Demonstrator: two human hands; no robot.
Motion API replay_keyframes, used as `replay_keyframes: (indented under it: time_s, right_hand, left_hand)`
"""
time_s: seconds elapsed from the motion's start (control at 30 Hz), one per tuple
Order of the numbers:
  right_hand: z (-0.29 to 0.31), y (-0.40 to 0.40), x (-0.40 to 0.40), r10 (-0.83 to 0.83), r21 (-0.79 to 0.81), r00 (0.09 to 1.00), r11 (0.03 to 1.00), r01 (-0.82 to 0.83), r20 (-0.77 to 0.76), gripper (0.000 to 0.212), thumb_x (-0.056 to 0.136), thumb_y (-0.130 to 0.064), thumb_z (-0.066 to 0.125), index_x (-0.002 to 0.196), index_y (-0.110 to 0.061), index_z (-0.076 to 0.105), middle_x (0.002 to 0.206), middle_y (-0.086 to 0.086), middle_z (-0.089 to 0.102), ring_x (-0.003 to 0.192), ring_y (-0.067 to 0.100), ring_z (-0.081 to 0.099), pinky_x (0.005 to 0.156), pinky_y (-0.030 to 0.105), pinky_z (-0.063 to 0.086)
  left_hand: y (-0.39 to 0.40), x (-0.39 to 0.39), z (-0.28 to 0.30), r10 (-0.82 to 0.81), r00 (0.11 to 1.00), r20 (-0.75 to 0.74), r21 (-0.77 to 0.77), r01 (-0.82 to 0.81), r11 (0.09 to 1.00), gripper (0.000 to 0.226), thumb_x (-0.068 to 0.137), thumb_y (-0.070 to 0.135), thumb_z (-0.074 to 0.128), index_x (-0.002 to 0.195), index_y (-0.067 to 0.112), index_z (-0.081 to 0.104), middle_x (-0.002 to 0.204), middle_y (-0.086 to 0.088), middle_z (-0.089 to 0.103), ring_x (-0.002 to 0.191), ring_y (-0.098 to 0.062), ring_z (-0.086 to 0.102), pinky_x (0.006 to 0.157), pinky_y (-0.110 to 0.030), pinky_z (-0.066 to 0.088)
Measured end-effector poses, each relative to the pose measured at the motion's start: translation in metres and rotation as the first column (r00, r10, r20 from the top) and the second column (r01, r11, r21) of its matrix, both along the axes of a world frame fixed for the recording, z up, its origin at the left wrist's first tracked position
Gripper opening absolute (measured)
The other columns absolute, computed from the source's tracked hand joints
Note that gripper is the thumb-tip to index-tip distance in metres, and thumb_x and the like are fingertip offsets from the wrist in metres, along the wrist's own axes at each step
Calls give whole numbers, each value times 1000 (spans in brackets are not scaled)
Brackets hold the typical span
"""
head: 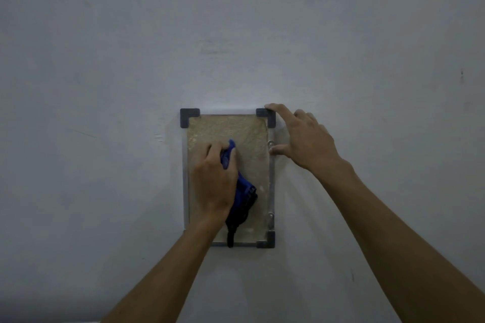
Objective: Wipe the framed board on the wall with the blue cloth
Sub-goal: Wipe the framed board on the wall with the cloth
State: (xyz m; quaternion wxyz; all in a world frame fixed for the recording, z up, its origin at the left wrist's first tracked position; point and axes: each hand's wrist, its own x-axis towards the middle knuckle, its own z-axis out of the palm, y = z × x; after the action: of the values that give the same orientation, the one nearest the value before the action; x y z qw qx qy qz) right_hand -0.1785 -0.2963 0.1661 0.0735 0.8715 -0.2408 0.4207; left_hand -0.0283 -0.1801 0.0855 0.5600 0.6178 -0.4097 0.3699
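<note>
Just one head cam here, wide-angle, facing the wall (105, 60) straight on from close range, framed board (246, 134) sitting just below center.

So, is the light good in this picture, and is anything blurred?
Head view: dim, bluish light, wall darker toward the edges; soft shadow under the right hand; board texture and blue cloth in the left hand look soft; no glare.
</note>
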Motion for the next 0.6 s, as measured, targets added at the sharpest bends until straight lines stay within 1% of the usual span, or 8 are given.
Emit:
replay_keyframes:
  time_s: [0.07,0.17,0.2,0.23,0.3,0.4,0.5,0.6]
  right_hand:
    - [0,-1,0,1,-5,1000,1000,-1,-2,89,74,-44,81,142,-48,25,99,0,46,101,23,50,82,41,46]
    - [0,-2,-1,12,-13,1000,1000,-12,-6,89,73,-44,82,141,-48,25,99,1,48,99,22,50,81,42,48]
    - [0,-3,-1,16,-19,1000,1000,-16,-9,89,73,-45,81,142,-48,25,99,1,49,98,22,49,81,42,48]
    - [1,-5,-2,20,-26,1000,999,-20,-12,89,73,-47,81,142,-48,25,98,1,49,96,21,48,80,41,48]
    - [2,-8,-4,30,-40,999,999,-31,-21,90,72,-50,81,142,-48,25,93,-1,46,92,18,45,76,38,46]
    - [4,-12,-4,49,-44,998,998,-50,-33,90,71,-51,82,142,-49,26,88,-3,42,88,16,42,72,35,42]
    - [8,-15,-4,67,-31,996,997,-69,-63,91,71,-48,83,142,-50,26,88,-4,43,89,15,43,73,35,43]
    - [12,-19,-6,69,-36,994,997,-72,-85,92,71,-46,83,142,-51,25,88,-3,45,88,16,45,73,35,45]
  left_hand:
    - [-8,-15,-7,-47,999,21,35,46,998,7,93,17,69,98,14,65,91,1,60,74,-5,49,65,-9,38]
    - [-13,-26,-13,-102,961,258,267,30,963,8,98,21,63,102,15,66,95,1,60,69,-5,49,61,-11,38]
    - [-12,-24,-11,-103,944,312,298,6,954,11,99,24,61,102,15,67,94,1,60,67,-5,47,60,-11,35]
    - [-10,-20,-6,-95,943,319,300,-5,954,13,99,25,61,102,15,68,93,2,59,66,-5,47,59,-10,33]
    - [-3,-14,4,-48,974,223,231,-5,973,12,98,26,63,101,15,68,91,3,58,67,-4,47,59,-8,31]
    - [0,-7,14,-13,991,135,137,-6,991,10,95,23,68,98,13,69,88,2,60,69,-6,49,58,-9,35]
    - [-2,-10,10,-133,952,274,259,60,964,12,96,19,66,105,14,73,93,-1,64,70,-12,57,60,-28,51]
    - [0,-9,9,-223,857,465,436,-3,900,15,96,24,65,107,16,73,101,-2,66,66,-11,59,58,-29,55]
